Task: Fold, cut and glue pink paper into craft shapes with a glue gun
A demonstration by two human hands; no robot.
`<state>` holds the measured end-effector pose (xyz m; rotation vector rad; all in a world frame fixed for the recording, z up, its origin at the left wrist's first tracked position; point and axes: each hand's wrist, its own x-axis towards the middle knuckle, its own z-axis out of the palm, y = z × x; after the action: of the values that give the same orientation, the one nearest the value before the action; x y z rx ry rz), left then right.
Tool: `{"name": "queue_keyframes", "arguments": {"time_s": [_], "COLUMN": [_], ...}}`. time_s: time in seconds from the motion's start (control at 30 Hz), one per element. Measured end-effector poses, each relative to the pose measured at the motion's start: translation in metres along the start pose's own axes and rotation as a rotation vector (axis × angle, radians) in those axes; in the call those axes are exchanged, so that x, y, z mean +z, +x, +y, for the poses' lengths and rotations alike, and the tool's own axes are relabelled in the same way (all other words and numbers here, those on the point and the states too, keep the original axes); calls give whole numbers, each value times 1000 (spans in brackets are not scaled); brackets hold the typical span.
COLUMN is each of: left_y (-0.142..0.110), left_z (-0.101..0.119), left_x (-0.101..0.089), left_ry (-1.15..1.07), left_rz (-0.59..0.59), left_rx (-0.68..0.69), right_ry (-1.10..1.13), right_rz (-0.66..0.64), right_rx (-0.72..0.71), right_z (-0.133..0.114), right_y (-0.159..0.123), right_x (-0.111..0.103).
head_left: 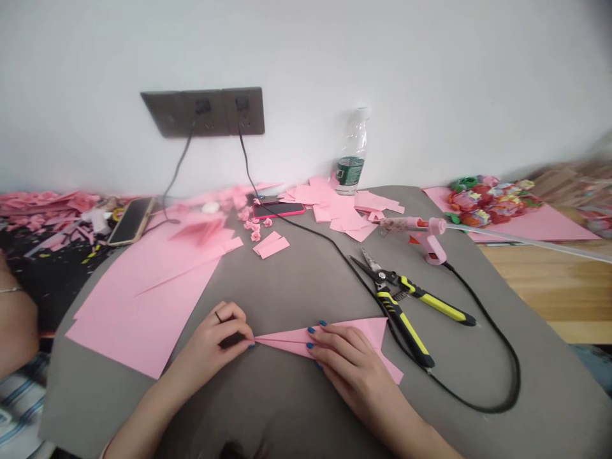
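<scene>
A folded pink paper (287, 342) lies on the grey table, narrowing to a point at its left end and widening to the right. My left hand (224, 338) pinches that pointed tip between thumb and forefinger. Flat on the paper's middle rests my right hand (347, 357), fingers stretched out, covering part of the folds. Just beyond the paper's wide end are pruning shears (396, 299) with yellow and black handles, their blades apart. Larger pink sheets (157, 319) lie left of my left hand.
A pink glue gun (428, 236) trails its black cord (514, 376) around the shears. Along the wall stand a plastic bottle (351, 159), cut pink pieces (329, 204) and a phone (280, 209). Colourful flowers (492, 201) lie at right. Another person's arm (16, 319) is at left.
</scene>
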<state>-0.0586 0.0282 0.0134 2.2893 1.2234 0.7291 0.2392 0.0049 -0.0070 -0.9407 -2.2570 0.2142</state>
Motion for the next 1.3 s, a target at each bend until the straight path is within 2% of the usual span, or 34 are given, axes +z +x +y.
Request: {"name": "queue_keyframes", "arguments": {"time_s": [0.43, 0.63, 0.8, 1.07, 1.3], "left_y": [12, 18, 20, 17, 42], "left_z": [1, 3, 5, 9, 28], "left_x": [-12, -15, -19, -16, -24], "left_ry": [-39, -18, -11, 34, 235], "left_rz": [-260, -309, -330, -285, -437], "left_rx": [-235, -298, -299, -253, -253], "right_ry": [13, 5, 21, 25, 11], "right_rz": [-7, -12, -7, -9, -9], "right_rx": [20, 7, 28, 34, 23], "right_z": [1, 2, 1, 1, 1], "right_y": [-3, -4, -5, -3, -4], "right_x": [2, 2, 3, 1, 1]}}
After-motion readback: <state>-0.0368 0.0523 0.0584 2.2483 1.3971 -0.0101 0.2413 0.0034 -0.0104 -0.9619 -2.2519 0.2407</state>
